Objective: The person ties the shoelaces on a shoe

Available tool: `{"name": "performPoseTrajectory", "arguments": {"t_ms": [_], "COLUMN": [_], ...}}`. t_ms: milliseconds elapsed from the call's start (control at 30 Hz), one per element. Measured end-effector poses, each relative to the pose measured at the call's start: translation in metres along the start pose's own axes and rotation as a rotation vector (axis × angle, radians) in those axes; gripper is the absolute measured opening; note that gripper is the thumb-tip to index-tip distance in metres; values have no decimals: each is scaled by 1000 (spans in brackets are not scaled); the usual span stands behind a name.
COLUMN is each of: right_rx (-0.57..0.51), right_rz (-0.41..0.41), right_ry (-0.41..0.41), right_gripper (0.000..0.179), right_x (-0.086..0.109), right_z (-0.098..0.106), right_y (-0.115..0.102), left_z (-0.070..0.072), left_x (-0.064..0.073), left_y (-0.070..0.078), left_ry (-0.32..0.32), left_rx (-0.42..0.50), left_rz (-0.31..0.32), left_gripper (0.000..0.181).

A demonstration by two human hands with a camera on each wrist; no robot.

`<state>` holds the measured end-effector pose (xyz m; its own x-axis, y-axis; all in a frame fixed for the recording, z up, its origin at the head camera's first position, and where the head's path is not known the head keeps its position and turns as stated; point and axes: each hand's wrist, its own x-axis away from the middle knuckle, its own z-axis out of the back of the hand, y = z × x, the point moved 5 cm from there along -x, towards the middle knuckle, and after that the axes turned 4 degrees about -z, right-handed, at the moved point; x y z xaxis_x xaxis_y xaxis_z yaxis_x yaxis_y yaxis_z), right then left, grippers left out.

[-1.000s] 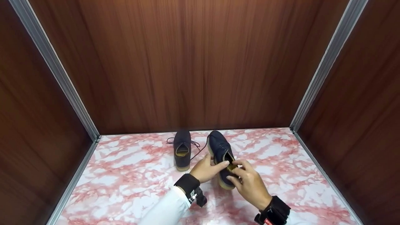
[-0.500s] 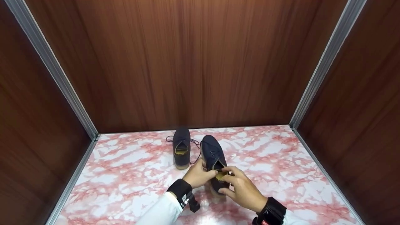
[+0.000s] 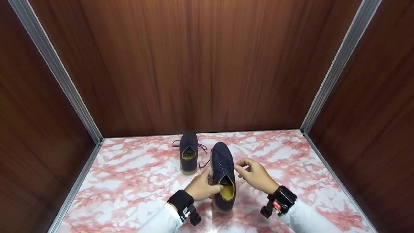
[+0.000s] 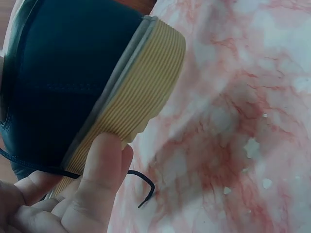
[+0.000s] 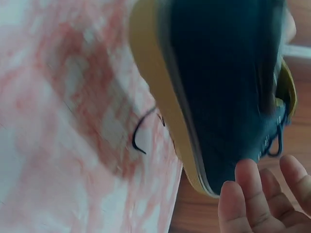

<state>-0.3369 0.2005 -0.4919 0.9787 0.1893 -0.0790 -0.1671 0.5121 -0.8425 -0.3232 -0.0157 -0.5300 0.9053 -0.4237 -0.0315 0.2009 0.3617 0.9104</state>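
My left hand (image 3: 201, 187) grips a navy lace-up shoe (image 3: 223, 161) by its left side, thumb over the rim of the opening and fingers beneath the ridged tan sole (image 4: 146, 68). Its toe points away from me, and the yellow insole (image 3: 227, 193) shows inside. In both wrist views the shoe hangs above the surface, its shadow apart from it. A loose lace (image 4: 146, 187) dangles past the left fingers. My right hand (image 3: 257, 174) is just right of the shoe, fingers loosely bent and holding nothing. In the right wrist view its fingertips (image 5: 247, 172) overlap the shoe's front part.
The matching navy shoe (image 3: 188, 152) stands on the pink-and-white marbled surface (image 3: 136, 187), left of the held one, laces tied in a bow. A brown wood-grain panel (image 3: 194, 64) rises close behind its toe. More panels (image 3: 372, 113) enclose both sides.
The held shoe has come nearer to me and turned to point straighter ahead. My right hand has left the shoe's opening and moved to its right side. The other shoe stays put.
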Motion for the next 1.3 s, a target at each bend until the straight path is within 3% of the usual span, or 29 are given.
{"name": "performPoseTrajectory", "arguments": {"t_ms": [133, 333, 533, 733, 967, 1300], "right_rx": [10, 177, 124, -34, -289, -570], "right_rz": [-29, -21, -29, -72, -95, -82], "right_ry": [-2, 46, -59, -209, -325, -295], "right_gripper": [21, 23, 26, 22, 20, 27], "right_x": [-15, -34, -46, -47, -46, -43], "right_z": [1, -4, -21, -29, -26, -3], "right_y": [0, 3, 6, 1, -17, -41], "left_z": [0, 0, 0, -1, 1, 2], "left_x": [3, 7, 9, 12, 15, 19], "left_y": [-2, -5, -7, -11, -20, -31], "left_ry": [-3, -13, -18, -24, -40, -23], "left_rx": [-72, -115, -161, -221, -229, -305], "left_rz": [-1, 6, -9, -39, -3, 3], "left_gripper": [42, 43, 42, 41, 41, 34]}}
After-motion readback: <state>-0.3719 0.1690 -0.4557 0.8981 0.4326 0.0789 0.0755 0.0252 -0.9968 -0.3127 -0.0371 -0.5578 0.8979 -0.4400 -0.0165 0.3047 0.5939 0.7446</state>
